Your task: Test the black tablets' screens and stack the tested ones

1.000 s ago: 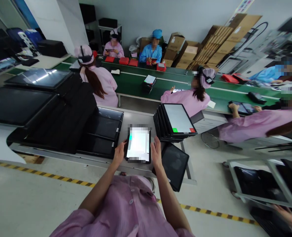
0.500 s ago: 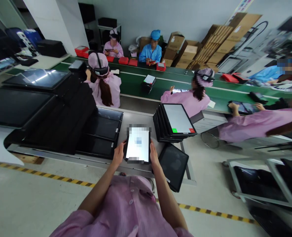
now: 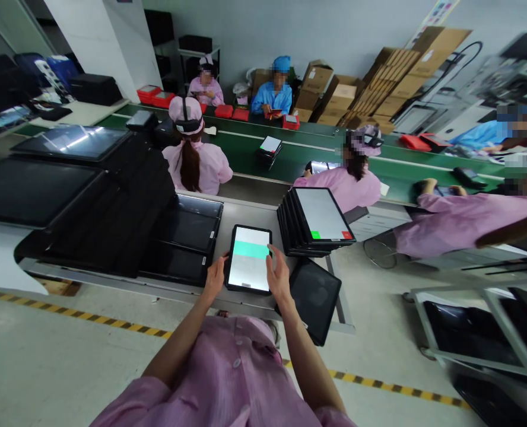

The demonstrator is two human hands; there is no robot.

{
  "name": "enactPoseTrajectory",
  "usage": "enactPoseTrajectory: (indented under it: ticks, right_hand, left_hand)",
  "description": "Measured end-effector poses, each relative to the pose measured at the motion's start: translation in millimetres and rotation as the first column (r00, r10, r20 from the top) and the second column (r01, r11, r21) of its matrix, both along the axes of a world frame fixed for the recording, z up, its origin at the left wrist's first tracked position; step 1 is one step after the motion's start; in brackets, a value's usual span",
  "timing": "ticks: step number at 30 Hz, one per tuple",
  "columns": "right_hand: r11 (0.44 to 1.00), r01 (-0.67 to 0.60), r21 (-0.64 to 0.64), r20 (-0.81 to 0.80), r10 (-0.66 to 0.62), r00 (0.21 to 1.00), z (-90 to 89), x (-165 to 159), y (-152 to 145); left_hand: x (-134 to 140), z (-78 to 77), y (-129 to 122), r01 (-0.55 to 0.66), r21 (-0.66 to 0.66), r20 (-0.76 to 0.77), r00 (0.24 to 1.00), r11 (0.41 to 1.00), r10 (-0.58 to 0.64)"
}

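By the workbench's (image 3: 251,207) near edge, the left hand (image 3: 214,277) closes on the left side of a lit tablet (image 3: 249,270), while the right hand (image 3: 279,276), half spread, is at its right edge, contact unclear. Dark tablets (image 3: 181,261) crowd the workbench's left side, a stack (image 3: 323,213) fills the far right corner, and another tablet (image 3: 317,302) juts past the near right corner, beside the right forearm
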State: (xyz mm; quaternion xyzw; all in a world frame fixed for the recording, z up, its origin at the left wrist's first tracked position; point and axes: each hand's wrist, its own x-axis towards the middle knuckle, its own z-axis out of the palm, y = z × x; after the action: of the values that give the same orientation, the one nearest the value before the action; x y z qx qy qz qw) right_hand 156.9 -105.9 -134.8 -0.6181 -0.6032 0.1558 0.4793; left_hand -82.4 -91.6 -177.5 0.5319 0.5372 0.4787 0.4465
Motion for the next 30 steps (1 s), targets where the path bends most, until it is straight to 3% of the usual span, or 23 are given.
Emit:
enactPoseTrajectory:
  ticks: [5, 10, 15, 20, 22, 26, 30]
  right_hand:
    - [0.986, -0.100, 0.133, 0.240, 0.066, 0.969, 17.0, -13, 2]
    - [0.981, -0.159, 0.114, 0.397, 0.102, 0.912, 14.0, -8, 5]
    - [0.993, -0.021, 0.115, 0.394, -0.026, 0.919, 9.9, -1, -1]
    - [0.987, -0.133, 0.090, 0.419, 0.083, 0.904, 5.9, -5, 1]
    - [0.989, -0.116, 0.087, 0.417, 0.070, 0.906, 4.6, -4, 2]
    - [0.996, -0.032, 0.082, 0.387, -0.003, 0.922, 7.8, -2, -4]
    - [0.985, -0.154, 0.078, 0.392, 0.112, 0.913, 18.0, -19, -17]
  left_hand:
    - [-1, -2.4, 0, 0.014, 0.048, 0.005, 1.000, 0.999, -0.014]
    - [0, 0.5, 0, 0.000, 0.018, -0.004, 1.000, 1.000, 0.000]
    - [1, 3.9, 0, 0.007, 0.022, 0.004, 1.000, 1.000, -0.007]
    - [1, -0.5, -2, 0.003, 0.033, 0.010, 1.000, 0.999, -0.004]
    - [1, -3.9, -1, 0.005, 0.036, 0.022, 1.000, 0.999, -0.005]
    - [1, -2.3, 15, -0.045, -0.121, 0.092, 0.994, 0.992, 0.056]
    - [9, 14.8, 40, -0.004, -0.245, 0.101, 0.994, 0.970, 0.029]
